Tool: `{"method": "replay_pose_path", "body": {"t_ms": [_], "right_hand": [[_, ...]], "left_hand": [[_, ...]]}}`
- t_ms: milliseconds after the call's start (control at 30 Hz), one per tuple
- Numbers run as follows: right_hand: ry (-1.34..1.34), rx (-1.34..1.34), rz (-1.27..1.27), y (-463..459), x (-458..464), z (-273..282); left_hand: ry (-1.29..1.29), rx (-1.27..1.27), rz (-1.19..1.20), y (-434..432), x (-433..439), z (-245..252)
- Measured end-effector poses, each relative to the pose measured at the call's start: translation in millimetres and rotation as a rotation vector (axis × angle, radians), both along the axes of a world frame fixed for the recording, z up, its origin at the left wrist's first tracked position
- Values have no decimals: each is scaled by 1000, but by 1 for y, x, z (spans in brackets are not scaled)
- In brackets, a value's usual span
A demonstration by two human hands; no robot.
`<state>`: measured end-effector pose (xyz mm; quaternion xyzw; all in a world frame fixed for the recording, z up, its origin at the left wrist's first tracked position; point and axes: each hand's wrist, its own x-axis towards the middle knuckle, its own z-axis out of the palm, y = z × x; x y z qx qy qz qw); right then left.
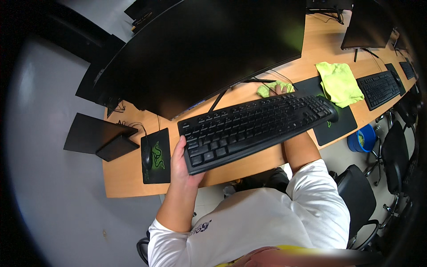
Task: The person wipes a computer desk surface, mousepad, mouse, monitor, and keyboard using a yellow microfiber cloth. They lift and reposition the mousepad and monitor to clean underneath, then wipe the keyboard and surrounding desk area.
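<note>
My left hand (184, 163) grips the near left end of a black computer keyboard (247, 128), lifted and tilted above the wooden desk (133, 188). Behind the keyboard's far edge, the fingers of my right hand (278, 90) rest on a crumpled yellow-green cloth (265, 90), near the stand of a large monitor (213, 50). The keyboard hides the rest of that hand. A second yellow-green cloth (340, 83) lies spread partly over a black mouse pad (343, 128) at the right. A black mouse (146, 157) sits on another mouse pad (156, 172) at the left.
Two dark panel-like objects (96, 133) stand at the desk's left end, by some cables. Farther right along the desk are another keyboard (380, 88) and monitor (368, 26). On the floor at the right stand a blue bucket (367, 138) and black office chairs (358, 197).
</note>
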<state>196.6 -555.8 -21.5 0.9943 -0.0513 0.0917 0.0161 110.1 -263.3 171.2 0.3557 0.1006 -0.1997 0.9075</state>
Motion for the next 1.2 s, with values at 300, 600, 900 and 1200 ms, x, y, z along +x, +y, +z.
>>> {"method": "replay_pose_path", "body": {"t_ms": [300,600,900,1200], "right_hand": [[269,239,-136,0,-60,11],[224,195,-136,-1,-229,58],[-76,365,451,54,-176,123],[253,248,880,297,-65,61]], "left_hand": [[-3,66,94,-7,21,7],[44,91,133,-17,38,22],[70,103,146,-20,43,19],[144,-149,246,-41,1,-10]]}}
